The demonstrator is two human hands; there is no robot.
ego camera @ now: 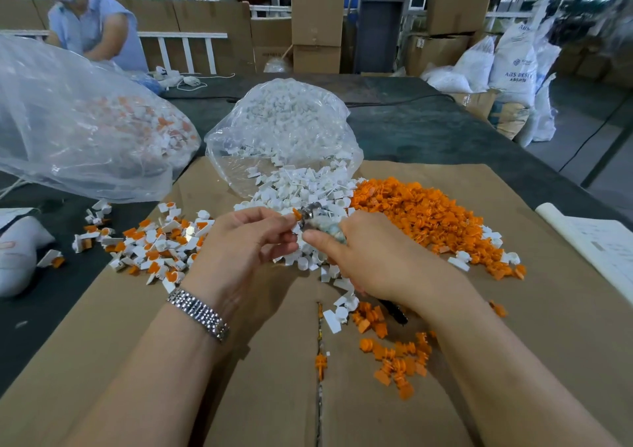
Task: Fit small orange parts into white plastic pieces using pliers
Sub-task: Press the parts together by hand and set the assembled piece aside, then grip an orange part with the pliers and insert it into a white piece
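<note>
Right hand [370, 254] grips pliers [310, 219]; left hand [246, 241] pinches orange part [296, 213] (at plier tips).

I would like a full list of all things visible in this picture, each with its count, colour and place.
white pieces: a large pile, white, spilling from the middle bag onto the cardboard
orange parts: a large pile, orange, right of the white pile; a smaller scatter near the right forearm
fitted pieces: many, white with orange, left of the hands
middle bag: one, clear, behind the white pile
large bag: one, clear, far left, holding white and orange pieces
cardboard sheet: one, brown, under the piles
table: one, dark grey
boxes: several, brown, background
sacks: several, white, right background
other person: one, far left
wristwatch: one, silver, left wrist
pliers: one, metal, in the right hand
left hand: pinches a small orange-and-white piece
right hand: grips the pliers
</note>
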